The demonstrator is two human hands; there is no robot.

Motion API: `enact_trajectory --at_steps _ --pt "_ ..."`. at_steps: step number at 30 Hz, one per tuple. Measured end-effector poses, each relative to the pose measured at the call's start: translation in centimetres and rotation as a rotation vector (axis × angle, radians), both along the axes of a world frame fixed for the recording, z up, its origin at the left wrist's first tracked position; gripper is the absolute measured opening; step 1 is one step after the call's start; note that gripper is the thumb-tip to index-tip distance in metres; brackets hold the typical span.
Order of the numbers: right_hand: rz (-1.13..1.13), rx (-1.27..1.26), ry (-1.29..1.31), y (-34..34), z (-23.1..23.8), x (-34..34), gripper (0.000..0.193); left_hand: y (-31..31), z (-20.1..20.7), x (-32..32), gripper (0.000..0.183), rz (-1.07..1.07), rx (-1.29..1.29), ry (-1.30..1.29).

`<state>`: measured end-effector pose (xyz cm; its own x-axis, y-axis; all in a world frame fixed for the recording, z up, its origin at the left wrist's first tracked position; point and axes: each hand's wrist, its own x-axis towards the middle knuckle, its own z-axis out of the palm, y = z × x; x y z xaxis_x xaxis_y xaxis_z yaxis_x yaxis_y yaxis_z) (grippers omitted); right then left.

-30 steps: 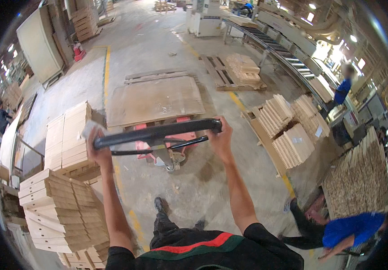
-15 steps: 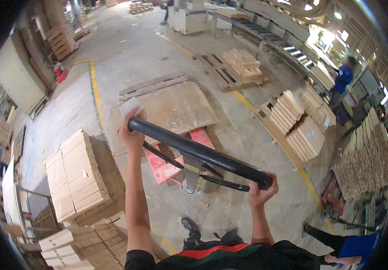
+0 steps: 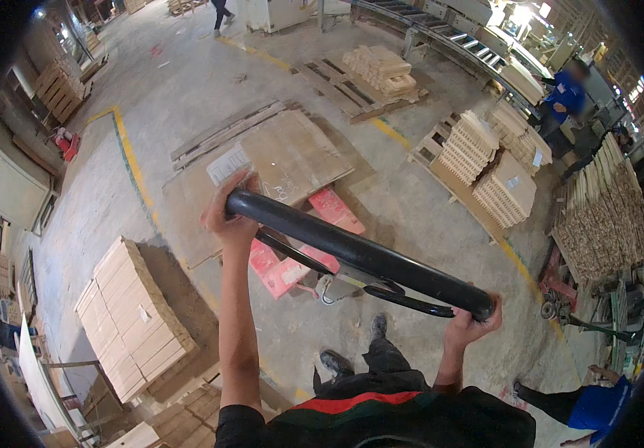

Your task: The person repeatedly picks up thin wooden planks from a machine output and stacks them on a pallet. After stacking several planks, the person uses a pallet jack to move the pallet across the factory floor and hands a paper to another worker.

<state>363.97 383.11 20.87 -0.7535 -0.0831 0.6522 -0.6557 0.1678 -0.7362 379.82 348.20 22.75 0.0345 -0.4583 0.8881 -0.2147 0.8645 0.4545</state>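
Both my hands grip the black handle of a pallet jack, which slants from upper left to lower right in front of me. My left hand wraps its left end. At the right end, the fingers of my right hand are closed around it. Beyond the handle is the red pallet jack body, its forks reaching under a low pallet topped with a brown sheet. A white paper lies on that sheet near my left hand. The handle hides part of the jack's mast.
Wooden panels are stacked at left. Slatted wood stands on a pallet at right, with more pieces on another pallet behind. A roller conveyor runs at the far right. One person in blue stands there; another is close, lower right.
The handle and both hands have shifted right in view, more so at the right end. Surrounding stacks and the loaded pallet appear shifted left. Both my feet now show below the handle.
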Motion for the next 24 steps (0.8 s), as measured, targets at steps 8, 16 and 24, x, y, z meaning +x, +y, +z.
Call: enact_trajectory --at_steps 8,16,24 --pt "-0.072 -0.075 0.028 -4.4 0.2 -8.6 0.018 -2.8 0.9 -7.7 0.021 -0.064 0.000 0.059" --pt "-0.069 -0.042 -0.010 -8.6 1.3 -14.6 0.015 -8.1 0.7 -18.7 0.018 -0.045 0.012 0.034" --pt "0.056 -0.059 0.013 -11.6 0.8 -27.2 0.020 -10.4 0.0 -29.0 0.011 0.034 0.066 0.040"
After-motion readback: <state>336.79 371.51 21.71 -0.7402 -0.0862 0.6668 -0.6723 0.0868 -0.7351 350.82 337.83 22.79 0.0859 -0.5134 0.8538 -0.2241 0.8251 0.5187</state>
